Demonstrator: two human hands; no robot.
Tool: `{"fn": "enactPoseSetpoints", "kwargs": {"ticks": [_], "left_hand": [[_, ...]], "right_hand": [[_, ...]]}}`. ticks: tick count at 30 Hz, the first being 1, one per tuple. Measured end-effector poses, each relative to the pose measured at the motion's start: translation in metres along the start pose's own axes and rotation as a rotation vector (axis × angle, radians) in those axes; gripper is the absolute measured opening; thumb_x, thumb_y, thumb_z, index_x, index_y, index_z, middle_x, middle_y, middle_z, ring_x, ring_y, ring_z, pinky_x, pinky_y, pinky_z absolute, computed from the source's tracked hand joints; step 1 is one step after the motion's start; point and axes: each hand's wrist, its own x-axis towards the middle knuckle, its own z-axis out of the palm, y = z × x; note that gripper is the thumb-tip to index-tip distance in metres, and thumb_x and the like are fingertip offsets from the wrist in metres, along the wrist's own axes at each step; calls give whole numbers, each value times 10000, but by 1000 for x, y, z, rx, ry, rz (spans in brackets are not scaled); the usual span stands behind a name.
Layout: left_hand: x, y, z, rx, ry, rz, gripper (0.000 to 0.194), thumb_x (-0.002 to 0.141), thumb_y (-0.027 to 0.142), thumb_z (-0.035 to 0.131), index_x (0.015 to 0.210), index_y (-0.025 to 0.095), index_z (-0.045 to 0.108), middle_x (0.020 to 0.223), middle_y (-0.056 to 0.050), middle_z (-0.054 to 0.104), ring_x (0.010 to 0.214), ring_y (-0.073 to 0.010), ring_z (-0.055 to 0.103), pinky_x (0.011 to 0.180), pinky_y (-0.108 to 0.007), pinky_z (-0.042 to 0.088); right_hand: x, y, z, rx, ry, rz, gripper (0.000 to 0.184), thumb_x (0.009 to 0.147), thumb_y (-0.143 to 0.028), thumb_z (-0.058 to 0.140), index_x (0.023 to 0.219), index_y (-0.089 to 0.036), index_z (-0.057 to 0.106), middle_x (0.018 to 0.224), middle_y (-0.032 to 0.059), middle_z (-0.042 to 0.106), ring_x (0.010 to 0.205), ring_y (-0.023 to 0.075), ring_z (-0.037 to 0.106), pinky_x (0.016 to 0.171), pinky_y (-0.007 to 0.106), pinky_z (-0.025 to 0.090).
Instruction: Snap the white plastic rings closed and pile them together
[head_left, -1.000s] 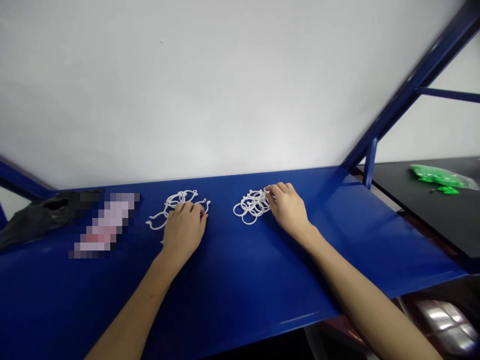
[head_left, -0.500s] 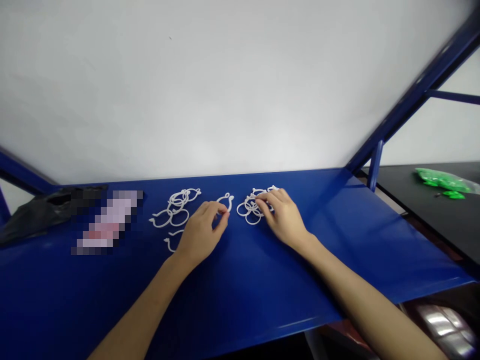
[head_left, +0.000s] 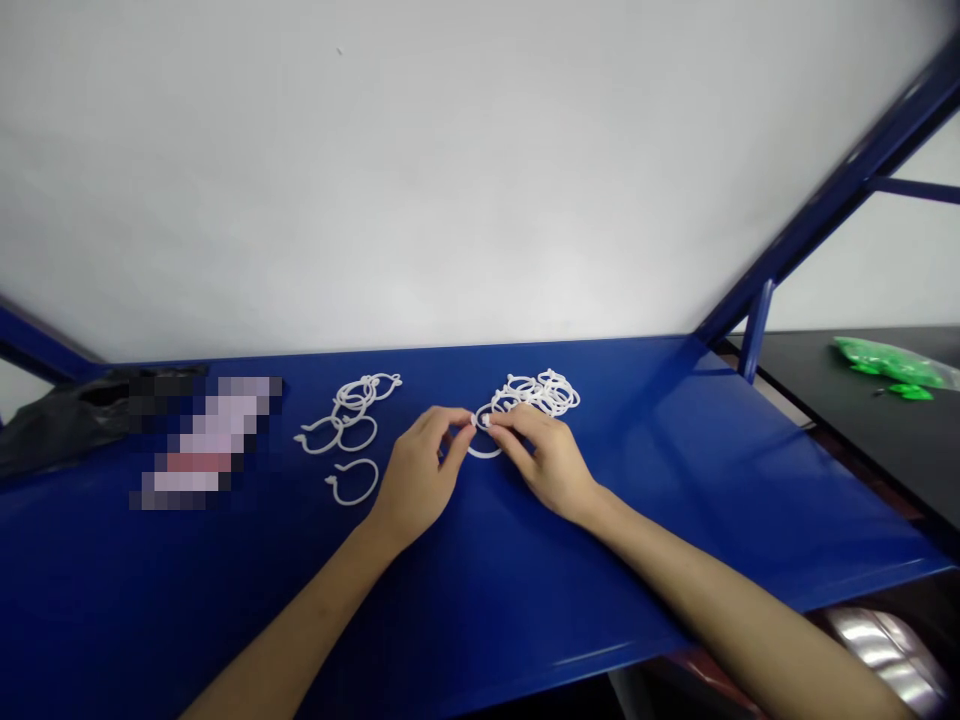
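Observation:
My left hand [head_left: 418, 474] and my right hand [head_left: 541, 456] meet over a blue shelf [head_left: 480, 560], both pinching one white plastic ring [head_left: 482, 450] between fingertips. Just behind my right hand lies a pile of closed white rings [head_left: 541, 393]. Left of my left hand lie several open white rings [head_left: 352, 412], one of them apart from the rest [head_left: 354, 482] and nearer to me.
A black bag [head_left: 52, 430] and a blurred-out object [head_left: 202, 440] lie at the shelf's left. A white wall stands behind. Blue frame struts [head_left: 840, 190] rise at the right, beside a black table [head_left: 870, 410] with green items [head_left: 889, 362].
My left hand left the open-ring pile carrying one ring and moved right. My right hand came off the closed pile and moved left to meet it on that ring.

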Motion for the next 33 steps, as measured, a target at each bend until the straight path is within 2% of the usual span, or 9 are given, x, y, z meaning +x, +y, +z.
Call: {"fn": "enactPoseSetpoints", "kwargs": {"ticks": [2, 6, 18, 22, 24, 26, 28, 30, 33], "left_hand": [[2, 3, -4, -72, -102, -66, 167, 971, 328, 496, 963, 236, 635, 859, 6, 725, 698, -136, 650, 673, -267, 507], [1, 11, -9, -164, -167, -144, 157, 965, 337, 493, 964, 248, 622, 789, 38, 749, 638, -124, 657, 610, -237, 483], [-9, 8, -4, -50, -195, 42, 197, 966, 180, 404, 858, 235, 560, 719, 44, 672, 625, -121, 625, 648, -247, 473], [0, 1, -5, 79, -175, 128, 198, 997, 264, 420, 981, 229, 614, 938, -20, 704, 879, -173, 646, 816, -310, 506], [8, -10, -8, 240, -118, 138, 258, 998, 313, 433, 1138, 206, 621, 1144, -84, 683, 1098, -240, 596, 982, -403, 463], [14, -24, -13, 464, -36, 42, 347, 980, 323, 447, 1228, 140, 606, 1247, -161, 635, 1176, -315, 548, 1020, -476, 429], [17, -37, -19, 673, -27, -74, 402, 949, 288, 457, 1278, 99, 588, 1307, -218, 596, 1217, -389, 506, 988, -540, 422], [17, -47, -25, 779, -81, -117, 387, 932, 271, 447, 1217, 86, 630, 1228, -226, 631, 1178, -422, 510, 934, -561, 429], [16, -51, -30, 828, -132, -107, 339, 927, 260, 427, 1101, 119, 682, 1133, -203, 665, 1115, -407, 528, 890, -540, 432]], "right_hand": [[-1, 0, 1, 30, 19, -1, 143, 983, -249, 572, 1037, -203, 697, 914, 44, 712, 823, 163, 658, 775, 293, 518], [-3, 0, 3, 108, 90, 57, 55, 942, -242, 644, 935, -199, 677, 841, 15, 711, 736, 142, 652, 695, 258, 506], [-8, -3, 0, -61, -94, -200, 210, 1033, -252, 464, 906, -193, 620, 827, 47, 644, 784, 169, 580, 739, 305, 498], [0, 5, -6, -165, -50, -209, 176, 1029, -272, 474, 962, -198, 619, 877, 62, 663, 817, 183, 590, 763, 313, 503], [7, 17, -17, -301, 66, -117, 169, 1021, -278, 482, 985, -201, 627, 899, 74, 668, 841, 201, 599, 780, 329, 502], [13, 34, -34, -485, 233, 61, 180, 1010, -260, 480, 996, -187, 645, 929, 96, 665, 878, 226, 606, 801, 348, 498], [17, 54, -52, -643, 301, 273, 218, 1001, -230, 469, 1048, -138, 661, 1019, 142, 655, 897, 240, 623, 810, 355, 498], [18, 71, -67, -758, 256, 494, 250, 992, -205, 460, 1089, -120, 674, 1058, 162, 654, 905, 245, 642, 804, 351, 494], [15, 87, -77, -795, 154, 615, 225, 961, -204, 513, 1050, -140, 709, 1012, 147, 686, 888, 240, 666, 784, 332, 488]]}}
